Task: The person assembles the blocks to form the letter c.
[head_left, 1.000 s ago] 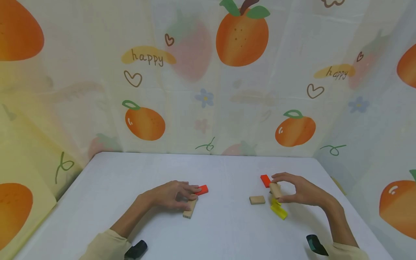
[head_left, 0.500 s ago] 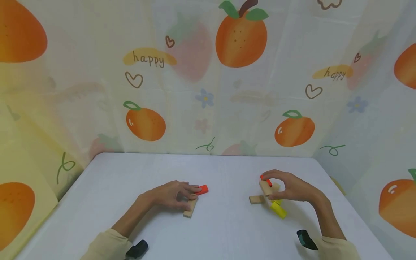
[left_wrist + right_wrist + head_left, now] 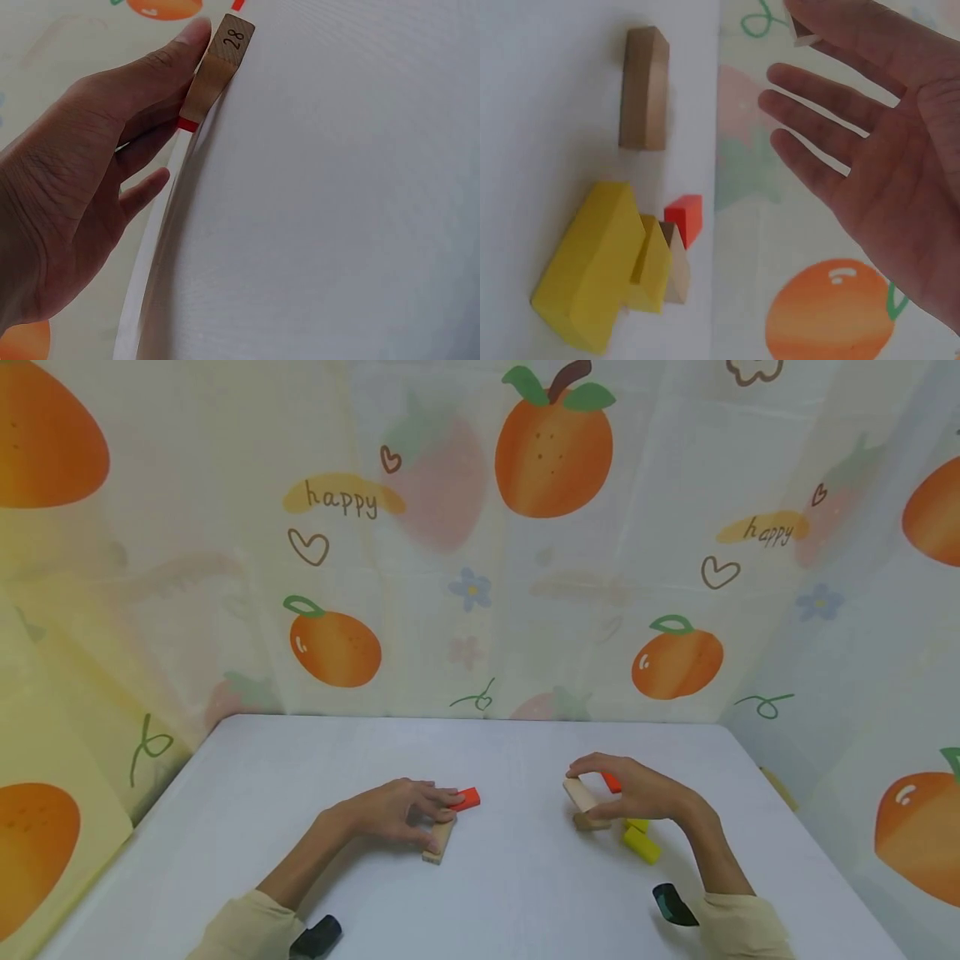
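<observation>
My left hand [image 3: 393, 812] is low over the table's left half, thumb and fingers holding a plain wooden block [image 3: 441, 842] lengthwise. In the left wrist view this block [image 3: 231, 45] shows "28" on its end. A red block [image 3: 470, 797] touches the fingertips at its far end. My right hand [image 3: 637, 789] pinches another wooden block [image 3: 580, 794] between thumb and forefinger, held above the table; only a corner of it shows in the right wrist view, where the other fingers are spread. Just below it a wooden block [image 3: 592, 822] lies on the table.
Right of my right hand's block lie two yellow blocks [image 3: 642, 845], with a red block [image 3: 612, 782] behind, partly hidden by the hand. The right wrist view also shows a wooden block [image 3: 676, 266] beside the yellow ones. A fruit-print curtain [image 3: 480, 635] hangs behind the white table [image 3: 517, 893].
My right hand has carried its wooden block leftward, from above the yellow blocks to above the wooden block on the table. The left hand has stayed in place.
</observation>
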`<state>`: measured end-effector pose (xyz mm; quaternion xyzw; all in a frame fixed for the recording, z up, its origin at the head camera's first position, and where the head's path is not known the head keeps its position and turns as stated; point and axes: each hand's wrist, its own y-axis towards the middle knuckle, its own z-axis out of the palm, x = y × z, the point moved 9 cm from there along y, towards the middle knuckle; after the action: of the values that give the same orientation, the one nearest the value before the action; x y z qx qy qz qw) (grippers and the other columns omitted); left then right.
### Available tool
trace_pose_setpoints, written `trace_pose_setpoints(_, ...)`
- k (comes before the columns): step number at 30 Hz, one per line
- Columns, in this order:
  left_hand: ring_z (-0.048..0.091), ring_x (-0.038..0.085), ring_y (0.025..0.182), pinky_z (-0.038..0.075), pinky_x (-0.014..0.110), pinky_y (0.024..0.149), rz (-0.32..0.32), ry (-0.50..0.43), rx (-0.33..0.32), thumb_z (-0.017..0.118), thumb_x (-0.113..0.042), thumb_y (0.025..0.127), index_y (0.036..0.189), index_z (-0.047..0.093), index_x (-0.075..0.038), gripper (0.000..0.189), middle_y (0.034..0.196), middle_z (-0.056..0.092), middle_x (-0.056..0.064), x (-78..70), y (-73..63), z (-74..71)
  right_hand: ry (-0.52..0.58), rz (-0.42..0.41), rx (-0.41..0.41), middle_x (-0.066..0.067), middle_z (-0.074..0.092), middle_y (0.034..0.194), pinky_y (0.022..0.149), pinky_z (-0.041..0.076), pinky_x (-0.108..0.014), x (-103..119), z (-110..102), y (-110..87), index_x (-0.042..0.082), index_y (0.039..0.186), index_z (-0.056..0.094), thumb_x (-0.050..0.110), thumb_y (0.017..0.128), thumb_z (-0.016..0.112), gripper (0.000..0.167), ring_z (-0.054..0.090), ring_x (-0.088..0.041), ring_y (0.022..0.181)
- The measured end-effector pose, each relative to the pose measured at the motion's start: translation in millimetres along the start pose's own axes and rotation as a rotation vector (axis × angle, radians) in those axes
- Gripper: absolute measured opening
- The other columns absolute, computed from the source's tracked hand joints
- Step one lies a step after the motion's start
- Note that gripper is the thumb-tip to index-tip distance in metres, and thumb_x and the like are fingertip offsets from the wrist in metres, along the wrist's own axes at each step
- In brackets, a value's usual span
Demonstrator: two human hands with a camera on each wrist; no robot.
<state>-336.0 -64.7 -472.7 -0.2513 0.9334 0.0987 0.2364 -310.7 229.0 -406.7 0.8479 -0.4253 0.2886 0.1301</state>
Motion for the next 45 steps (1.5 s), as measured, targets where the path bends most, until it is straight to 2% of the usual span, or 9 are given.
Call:
trace_pose_setpoints(7, 0.055, 0.021, 0.146, 0.041, 0.055, 0.123, -0.012, 0.01, 0.007, 0.081, -0.051, 0.086, 0.135, 0.071, -0.019, 0.059, 0.153, 0.06, -0.008, 0.9, -0.1, 0.6, -0.087, -0.046, 0.059, -0.007, 0.064, 0.144, 0.113, 0.049, -0.06, 8.3, 16.5, 21.8, 0.015, 0.138, 0.063, 0.018, 0.091, 0.08, 0.05, 0.057, -0.034, 0.133)
trace_pose_setpoints(10, 0.055, 0.02, 0.147, 0.041, 0.055, 0.123, -0.018, 0.014, 0.014, 0.082, -0.046, 0.088, 0.135, 0.071, -0.02, 0.055, 0.153, 0.06, -0.009, 1.6, -0.6, 1.4, -0.104, -0.052, 0.087, -0.008, 0.064, 0.144, 0.114, 0.049, -0.06, 12.6, 23.5, 30.8, 0.016, 0.137, 0.064, 0.018, 0.091, 0.08, 0.049, 0.057, -0.034, 0.133)
trace_pose_setpoints(17, 0.057, 0.024, 0.145, 0.043, 0.057, 0.12, 0.032, 0.024, -0.008, 0.08, -0.049, 0.089, 0.135, 0.071, -0.017, 0.057, 0.151, 0.062, -0.004, -0.7, -1.5, 0.5, -0.107, -0.034, 0.158, -0.007, 0.061, 0.145, 0.115, 0.049, -0.059, 13.2, 42.3, 54.8, 0.02, 0.135, 0.066, 0.018, 0.091, 0.08, 0.046, 0.055, -0.033, 0.136)
trace_pose_setpoints(26, 0.057, 0.024, 0.144, 0.044, 0.058, 0.12, 0.004, 0.023, 0.0, 0.08, -0.052, 0.087, 0.135, 0.071, -0.021, 0.058, 0.153, 0.06, -0.006, 2.3, -0.8, 1.7, -0.191, -0.06, 0.226, -0.007, 0.058, 0.148, 0.117, 0.049, -0.052, 24.0, 61.1, 84.5, 0.018, 0.139, 0.064, 0.02, 0.091, 0.081, 0.05, 0.053, -0.029, 0.138)
trace_pose_setpoints(35, 0.058, 0.031, 0.143, 0.044, 0.057, 0.12, 0.037, 0.01, 0.006, 0.082, -0.044, 0.088, 0.136, 0.07, -0.017, 0.057, 0.153, 0.06, -0.002, -1.0, 1.3, 2.0, -0.215, 0.086, 0.275, -0.003, 0.056, 0.149, 0.118, 0.048, -0.051, 22.8, 74.4, 102.5, 0.025, 0.14, 0.064, 0.023, 0.09, 0.082, 0.052, 0.051, -0.024, 0.139)
trace_pose_setpoints(40, 0.059, 0.029, 0.142, 0.049, 0.053, 0.117, 0.061, 0.04, 0.003, 0.08, -0.047, 0.089, 0.136, 0.07, -0.017, 0.057, 0.151, 0.062, -0.002, -3.0, 2.4, 2.0, -0.233, 0.111, 0.27, -0.002, 0.055, 0.151, 0.119, 0.048, -0.052, 20.4, 78.0, 107.1, 0.027, 0.141, 0.064, 0.022, 0.091, 0.082, 0.054, 0.05, -0.024, 0.141)
trace_pose_setpoints(45, 0.059, 0.027, 0.142, 0.048, 0.055, 0.117, 0.036, 0.056, 0.004, 0.079, -0.05, 0.089, 0.135, 0.071, -0.019, 0.057, 0.15, 0.063, -0.003, -2.3, 1.7, 1.4, -0.252, 0.123, 0.262, -0.004, 0.054, 0.152, 0.117, 0.049, -0.053, 21.5, 78.3, 109.0, 0.028, 0.142, 0.063, 0.018, 0.091, 0.081, 0.054, 0.049, -0.027, 0.141)
